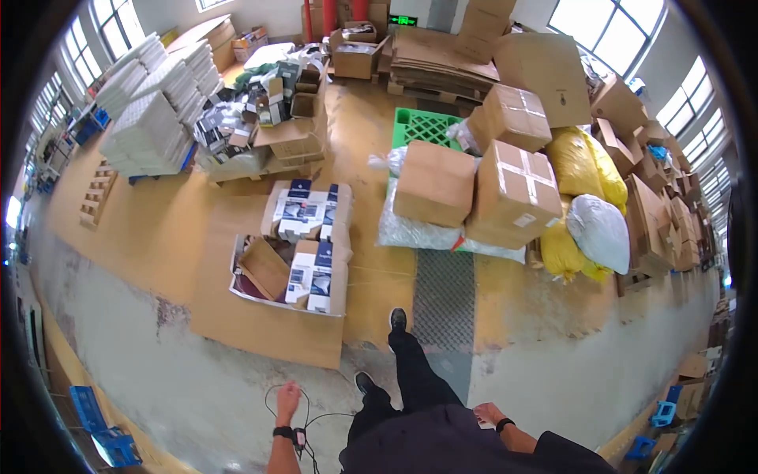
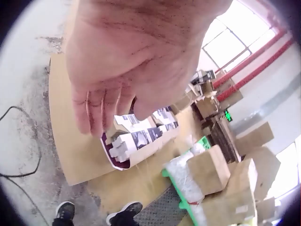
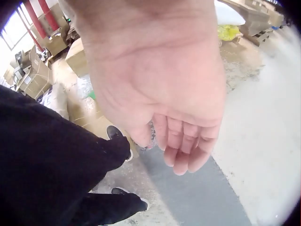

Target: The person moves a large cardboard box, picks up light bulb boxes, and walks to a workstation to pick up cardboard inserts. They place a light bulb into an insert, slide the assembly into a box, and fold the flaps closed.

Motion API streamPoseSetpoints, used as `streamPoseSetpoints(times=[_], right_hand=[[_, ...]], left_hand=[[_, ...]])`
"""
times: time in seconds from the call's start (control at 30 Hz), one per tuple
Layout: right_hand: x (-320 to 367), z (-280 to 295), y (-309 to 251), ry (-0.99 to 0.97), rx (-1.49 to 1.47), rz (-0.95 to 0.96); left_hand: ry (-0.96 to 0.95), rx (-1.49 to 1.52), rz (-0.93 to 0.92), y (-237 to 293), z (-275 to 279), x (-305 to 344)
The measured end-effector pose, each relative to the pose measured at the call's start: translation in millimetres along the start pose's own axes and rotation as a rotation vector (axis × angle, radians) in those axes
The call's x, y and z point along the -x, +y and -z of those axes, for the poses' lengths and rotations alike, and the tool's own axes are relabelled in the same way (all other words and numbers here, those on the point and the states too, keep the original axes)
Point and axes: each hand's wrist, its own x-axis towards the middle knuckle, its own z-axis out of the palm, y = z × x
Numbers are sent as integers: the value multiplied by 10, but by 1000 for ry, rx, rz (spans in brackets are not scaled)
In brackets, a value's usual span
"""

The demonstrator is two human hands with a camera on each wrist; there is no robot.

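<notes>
Out to the side of the body, my left hand [image 1: 289, 400] holds nothing; its fingers [image 2: 96, 110] hang loosely with the palm in view. My right hand [image 1: 489, 413] is beside the hip, also holding nothing, its fingers [image 3: 181, 157] slightly bent. Ahead on the floor lies a sheet of brown cardboard [image 1: 213, 316]. On it stands a wide, shallow open carton [image 1: 341, 272] with blue-and-white printed boxes [image 1: 309, 272] and a brown cardboard piece [image 1: 266, 267] inside. Neither hand touches any of these.
A green pallet [image 1: 426, 126] to the front right bears large brown cartons [image 1: 434, 183] and plastic wrap. Yellow sacks [image 1: 562, 245] and a white sack [image 1: 598, 229] stand right of it. A loose black cable [image 2: 28, 174] loops near the left hand. Stacked white trays [image 1: 146, 130] rise at left.
</notes>
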Motion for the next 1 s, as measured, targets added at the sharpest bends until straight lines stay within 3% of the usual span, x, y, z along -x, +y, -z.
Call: streamPoseSetpoints(times=[0.03, 0.07, 0.1, 0.17, 0.2, 0.23, 0.27, 0.33, 0.4, 0.43, 0.5, 0.63, 0.7, 0.77, 0.8, 0.83, 0.87, 0.93, 1.0], right_hand=[[-44, 18, -155, 25, -29, 32], [-334, 58, -157, 15, -24, 50], [-826, 114, -46, -89, 102, 238], [-1452, 370, -503, -397, -137, 96], [-1561, 395, -748, -415, -138, 101], [-1649, 456, -1096, -281, 139, 372], [-1753, 584, -1541, -128, 415, 643], [-1840, 850, -2292, 210, 979, 1148], [-1730, 924, -2890, 45, 82, 612], [-1643, 972, -3136, 33, 102, 611], [-1461, 1040, -3506, 17, -81, 510], [-1551, 1197, -3402, -1, 110, 540], [-1707, 1282, -3022, -50, 273, 389], [-1352, 1230, -2967, -58, 256, 291], [-1157, 1252, -2925, -59, 218, 207], [-1157, 1394, -2785, -266, 176, 272], [-1011, 1443, -2660, -285, 213, 229], [-868, 1443, -2738, -99, 181, 84], [-721, 1488, -2823, -87, 209, 90]], left_hand=[[-104, -78, 0, 177, 25, 69], [-149, -230, -37, -48, -76, 21], [-232, -238, 118, 173, -36, 121], [-80, -81, 264, -76, -141, 314], [-83, -125, 343, -56, -99, 414], [-169, -480, -25, -221, -44, 455], [-272, -672, -169, -141, -6, 510], [-101, 202, 670, 162, -153, 629], [-91, 210, 702, 488, -132, 552], [-86, 210, 716, 625, -143, 480], [-52, 86, 513, 681, -266, 268], [8, 63, 351, 844, -456, -157], [-26, 48, 392, 968, -464, -336], [-81, -111, 281, 1015, -469, -519], [4, -228, 105, 806, -613, -609], [-165, -264, 264, 861, -616, -712], [-41, -66, 255, 1022, -661, -753], [-4, -128, 215, 1153, -746, -954], [-45, -102, 239, 991, -924, -1263]])
